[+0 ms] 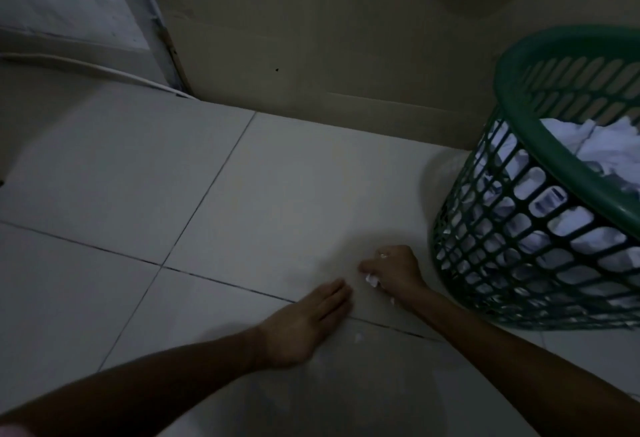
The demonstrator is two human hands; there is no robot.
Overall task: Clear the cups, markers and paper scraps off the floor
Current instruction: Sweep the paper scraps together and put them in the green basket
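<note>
My right hand [393, 272] is curled into a fist on the tiled floor, shut on small white paper scraps [372, 280] that stick out under the fingers. My left hand [304, 324] lies flat on the floor just left of it, fingers straight and together, holding nothing. One tiny white scrap [358, 336] lies on the tile between my forearms. A green lattice basket [519, 159] stands tilted at the right, close to my right hand, filled with crumpled white paper [595, 149]. No cups or markers are in view.
Pale floor tiles [138, 176] with dark grout lines stretch to the left. A beige cardboard sheet [329, 55] leans along the back. A white frame with a cable [104, 72] stands at the back left. The lighting is dim.
</note>
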